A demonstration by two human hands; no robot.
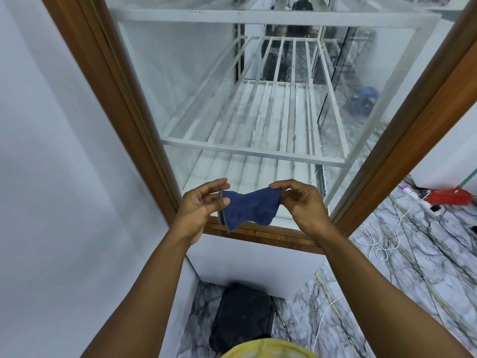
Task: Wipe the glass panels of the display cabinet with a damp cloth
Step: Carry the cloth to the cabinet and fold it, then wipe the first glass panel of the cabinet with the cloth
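Note:
A small dark blue cloth (247, 209) is stretched between both hands in front of the lower part of the display cabinet. My left hand (200, 208) pinches its left edge between thumb and fingers. My right hand (302, 202) pinches its upper right corner. Behind the cloth stands the cabinet with a brown wooden frame (124, 104) and a streaked, smeary front glass panel (206, 73). White barred shelves (258, 151) show through the glass. The cloth hangs just in front of the glass; I cannot tell whether it touches it.
A white wall (51, 151) closes in the left side. The cabinet's white base (255, 264) rises from a marble floor (413, 267). On the floor lie a black bag (242, 316), white cables (374, 241), a power strip (418, 197) and a red object (449, 196).

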